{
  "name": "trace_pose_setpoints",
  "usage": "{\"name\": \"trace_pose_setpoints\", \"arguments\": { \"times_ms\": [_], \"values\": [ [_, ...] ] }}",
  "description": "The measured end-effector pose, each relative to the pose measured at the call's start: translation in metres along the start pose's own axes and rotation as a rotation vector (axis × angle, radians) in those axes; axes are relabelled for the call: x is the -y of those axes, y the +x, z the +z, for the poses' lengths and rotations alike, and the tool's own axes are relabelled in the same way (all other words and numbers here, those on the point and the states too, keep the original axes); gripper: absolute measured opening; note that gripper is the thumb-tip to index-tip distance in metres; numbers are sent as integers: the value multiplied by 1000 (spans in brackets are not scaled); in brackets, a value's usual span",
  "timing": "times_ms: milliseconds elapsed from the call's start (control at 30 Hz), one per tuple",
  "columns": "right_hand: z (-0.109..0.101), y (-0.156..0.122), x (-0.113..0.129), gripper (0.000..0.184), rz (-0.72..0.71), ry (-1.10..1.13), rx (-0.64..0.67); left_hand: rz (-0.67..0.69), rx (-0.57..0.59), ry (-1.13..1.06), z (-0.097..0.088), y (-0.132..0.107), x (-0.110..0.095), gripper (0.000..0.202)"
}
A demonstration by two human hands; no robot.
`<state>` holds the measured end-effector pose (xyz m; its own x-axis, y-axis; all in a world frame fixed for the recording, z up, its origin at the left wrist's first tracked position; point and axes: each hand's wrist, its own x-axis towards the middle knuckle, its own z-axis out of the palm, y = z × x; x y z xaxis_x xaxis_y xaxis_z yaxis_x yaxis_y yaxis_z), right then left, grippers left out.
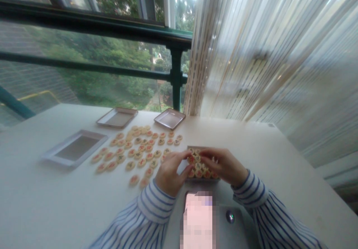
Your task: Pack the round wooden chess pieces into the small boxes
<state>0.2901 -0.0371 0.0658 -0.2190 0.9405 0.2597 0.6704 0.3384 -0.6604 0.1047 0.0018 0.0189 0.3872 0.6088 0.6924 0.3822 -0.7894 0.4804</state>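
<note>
A small tray (201,180) sits in front of me, with round wooden Chinese chess pieces laid in rows inside it. My left hand (172,172) reaches over its left side, thumb and index finger closed around a red-marked Chinese chess piece (191,159). From the right, my right hand (225,165) has its fingertips closed at a dark-marked Chinese chess piece (198,158) beside it. Both hands partly cover the tray's contents. Left of my hands, many loose Chinese chess pieces (141,162), red-marked and dark-marked, are spread over the white table (69,197).
A white tray (50,157) lies at the left, with two shallow trays (104,123) (169,126) along the back. Near me are a phone (198,219) with a blurred screen and a grey flat object (235,230). A green railing (112,32) and a string curtain (237,55) stand behind.
</note>
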Motion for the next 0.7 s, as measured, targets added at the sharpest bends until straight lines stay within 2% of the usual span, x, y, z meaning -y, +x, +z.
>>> {"name": "trace_pose_setpoints", "arguments": {
  "times_ms": [400,700],
  "values": [
    [7,2,2,23,31,289,56,28,-20,-52,0,2,-5,30],
    [10,4,-1,23,61,461,72,18,11,-78,1,1,-8,30]
  ]
}}
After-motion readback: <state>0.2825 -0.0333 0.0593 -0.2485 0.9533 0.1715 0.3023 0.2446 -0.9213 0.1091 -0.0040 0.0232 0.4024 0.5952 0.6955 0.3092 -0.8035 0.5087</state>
